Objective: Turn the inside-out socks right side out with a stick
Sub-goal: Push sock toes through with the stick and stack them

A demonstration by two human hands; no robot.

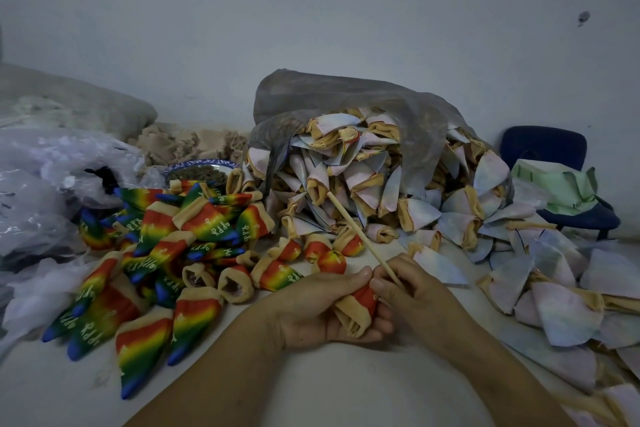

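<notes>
As seen looking down from the head camera, cradles in the left hand (pixel 308 314) one small red-orange sock with a tan ribbed cuff (pixel 360 304). Palm up, fingers curled under the sock, thumb laid across its far end. Cuff mouth toward camera, at the near right of the palm. Pinches in the right hand (pixel 419 291) the near end of a thin pale wooden stick (pixel 363 237), thumb and forefinger closed on it right beside the sock's red end. Stick tip inside the fabric or merely against it: cannot tell, hidden by fingers. Stick slanted up and away to the left, far end over the pale heap. Both hands low above the white surface (pixel 346 388), close together at the sock.

Left of the hands: heap of rainbow-striped socks with white lettering, blue toes and tan cuffs (pixel 156 253), right side out, lying on the surface. Behind and right: heap of pale lilac-blue inside-out socks with tan cuffs (pixel 398 191), spilling from a grey translucent plastic bag (pixel 311 97) and down the right edge. Far left: crumpled clear plastic sheeting (pixel 52 184). Behind the rainbow heap: blue-rimmed bowl (pixel 201 168), beige fluffy fibre (pixel 180 146). Far right: dark blue chair (pixel 543 146) with pale green sheets (pixel 557 184) on its seat.
</notes>
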